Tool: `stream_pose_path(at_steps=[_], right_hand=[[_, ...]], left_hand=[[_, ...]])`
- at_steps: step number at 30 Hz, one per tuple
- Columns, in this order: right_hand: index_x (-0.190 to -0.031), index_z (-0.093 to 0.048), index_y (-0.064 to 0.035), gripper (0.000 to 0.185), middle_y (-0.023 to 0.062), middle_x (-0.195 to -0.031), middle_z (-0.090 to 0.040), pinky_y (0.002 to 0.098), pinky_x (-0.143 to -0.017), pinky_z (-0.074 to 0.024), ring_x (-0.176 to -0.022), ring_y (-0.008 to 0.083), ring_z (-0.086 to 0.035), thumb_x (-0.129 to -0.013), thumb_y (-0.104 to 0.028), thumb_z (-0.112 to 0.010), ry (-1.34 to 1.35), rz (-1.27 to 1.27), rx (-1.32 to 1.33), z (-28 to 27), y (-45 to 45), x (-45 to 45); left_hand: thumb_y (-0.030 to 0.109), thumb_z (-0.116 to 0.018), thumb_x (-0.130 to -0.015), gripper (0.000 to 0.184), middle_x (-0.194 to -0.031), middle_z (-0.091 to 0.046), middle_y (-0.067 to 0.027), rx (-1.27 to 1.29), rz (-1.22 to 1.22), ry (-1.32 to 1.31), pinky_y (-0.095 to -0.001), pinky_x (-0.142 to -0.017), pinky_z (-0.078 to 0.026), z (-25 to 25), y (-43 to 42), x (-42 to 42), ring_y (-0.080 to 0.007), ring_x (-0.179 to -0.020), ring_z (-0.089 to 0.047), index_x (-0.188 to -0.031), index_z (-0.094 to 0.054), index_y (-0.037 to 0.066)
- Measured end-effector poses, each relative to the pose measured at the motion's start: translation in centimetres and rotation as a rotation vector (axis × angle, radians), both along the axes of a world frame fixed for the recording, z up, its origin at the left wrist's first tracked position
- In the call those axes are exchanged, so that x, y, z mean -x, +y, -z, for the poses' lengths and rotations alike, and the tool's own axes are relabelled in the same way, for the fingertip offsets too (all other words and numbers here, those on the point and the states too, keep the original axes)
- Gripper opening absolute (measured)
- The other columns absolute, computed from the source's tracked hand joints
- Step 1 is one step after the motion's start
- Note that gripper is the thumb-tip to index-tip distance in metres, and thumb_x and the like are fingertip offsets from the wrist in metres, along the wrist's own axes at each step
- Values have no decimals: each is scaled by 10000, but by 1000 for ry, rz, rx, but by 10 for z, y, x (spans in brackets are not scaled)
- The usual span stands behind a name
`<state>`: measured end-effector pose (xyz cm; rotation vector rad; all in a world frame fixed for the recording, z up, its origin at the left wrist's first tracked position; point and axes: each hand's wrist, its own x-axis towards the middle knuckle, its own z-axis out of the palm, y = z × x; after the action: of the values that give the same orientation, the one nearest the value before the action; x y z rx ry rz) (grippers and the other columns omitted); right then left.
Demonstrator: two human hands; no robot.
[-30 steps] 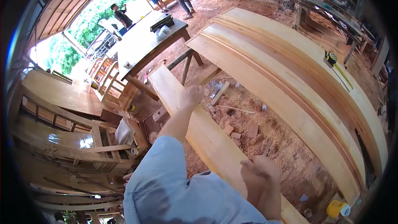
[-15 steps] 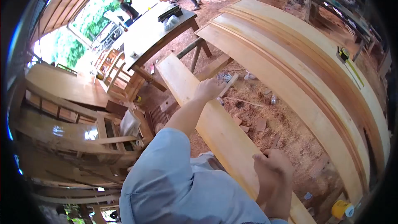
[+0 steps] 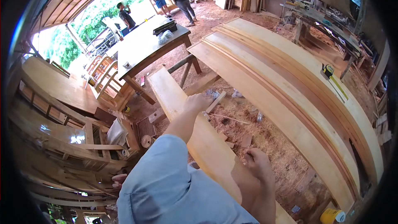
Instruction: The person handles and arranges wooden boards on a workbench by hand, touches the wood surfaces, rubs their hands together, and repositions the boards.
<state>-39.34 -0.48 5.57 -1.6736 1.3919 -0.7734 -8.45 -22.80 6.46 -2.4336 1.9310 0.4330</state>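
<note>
A long pale wooden board (image 3: pixel 209 143) runs diagonally in front of me, from the far left down to the lower right. My left hand (image 3: pixel 198 102) rests at its right-hand edge, fingers closed over that edge. Lower down, my right hand (image 3: pixel 259 164) is curled into a fist beside the same edge; whatever lies inside it is hidden. Between this fist and the board lies a brown, finely textured patch (image 3: pixel 244 178); I cannot tell whether it is a sheet or a shadow.
To the right lie several long stacked boards (image 3: pixel 282 95) with a yellow tape measure (image 3: pixel 328 71) on top. A yellow container (image 3: pixel 331 215) stands at lower right. Behind is a white-topped table (image 3: pixel 141 43), with people beyond. Sawdust and offcuts cover the ground (image 3: pixel 269 141).
The view has shifted, so the boards and table sit further left and the people show more fully. My left hand remains at the board's edge; my right fist has turned slightly and looks sharper.
</note>
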Motion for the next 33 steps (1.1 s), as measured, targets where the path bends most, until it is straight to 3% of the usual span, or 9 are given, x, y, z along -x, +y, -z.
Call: stream_pose_path(at_steps=[7, 13, 14, 16, 21, 24, 28, 31, 33], right_hand=[[-796, -606, -32, 291, 186, -839, -631, 519, -1020, -294, -827, 360, -619, -959, -266, -548, -91, 318, -49, -8, -3, 7], [-813, -600, -34, 296, 183, -826, -628, 506, -1016, -316, -825, 355, -618, -971, -275, -533, 5, 264, -137, 2, 1, 3], [-827, -598, -28, 277, 187, -838, -627, 496, -985, -350, -829, 360, -618, -969, -258, -537, -88, 299, -123, 8, 0, 2], [-841, -596, -22, 259, 190, -850, -625, 486, -954, -385, -832, 365, -617, -966, -242, -541, -193, 323, -79, 14, -3, -1], [-903, -584, -2, 129, 190, -865, -616, 422, -764, -473, -851, 359, -617, -921, -131, -579, -37, 314, 58, 13, -2, -1], [-922, -585, -10, 87, 190, -872, -614, 418, -760, -476, -846, 359, -617, -897, -93, -591, -19, 296, 292, 26, -3, 0], [-935, -582, -13, 80, 191, -874, -611, 414, -752, -480, -840, 362, -614, -892, -80, -578, -7, 317, 277, 24, -2, 3], [-949, -573, 6, 80, 155, -805, -587, 372, -713, -485, -745, 286, -591, -888, -33, -541, -39, 346, 293, 30, -2, 4], [-981, -557, 8, 98, 123, -811, -571, 353, -724, -476, -759, 238, -569, -905, -45, -526, -221, 343, 82, 34, -9, 8]], left_hand=[[562, -558, -842, 571, -1209, -666, -166, 29, -35, -54, -420, -1016, -461, -12, 6, 10, -322, -1168, -610, -1118, -715, 87], [538, -560, -844, 544, -1195, -660, -203, 89, -41, 16, -444, -1014, -459, 12, -5, -1, -346, -1165, -608, -1058, -730, 68], [527, -554, -851, 534, -1190, -659, -210, 117, -36, 13, -449, -1010, -461, 13, -5, -5, -351, -1162, -609, -1052, -730, 65], [514, -546, -857, 526, -1191, -658, -214, 167, -54, 43, -454, -1011, -460, 2, 6, -2, -354, -1160, -610, -1058, -727, 63], [513, -578, -879, 512, -1243, -641, -187, 118, -45, 12, -437, -1017, -456, -7, 8, 3, -327, -1187, -597, -1142, -694, 90], [502, -578, -879, 506, -1249, -637, -190, 82, -50, 31, -441, -1021, -452, -5, 2, 1, -327, -1192, -593, -1133, -696, 80], [490, -585, -871, 503, -1214, -653, -195, 108, -8, 44, -443, -1003, -467, -4, 3, -3, -336, -1163, -610, -1121, -698, 68], [478, -591, -861, 496, -1166, -672, -199, 164, 37, 56, -443, -975, -487, 3, 9, -5, -351, -1119, -631, -1094, -704, 55], [453, -587, -862, 464, -1148, -679, -192, 219, 18, 75, -445, -958, -497, 0, 7, -3, -358, -1108, -634, -1068, -711, 56]])
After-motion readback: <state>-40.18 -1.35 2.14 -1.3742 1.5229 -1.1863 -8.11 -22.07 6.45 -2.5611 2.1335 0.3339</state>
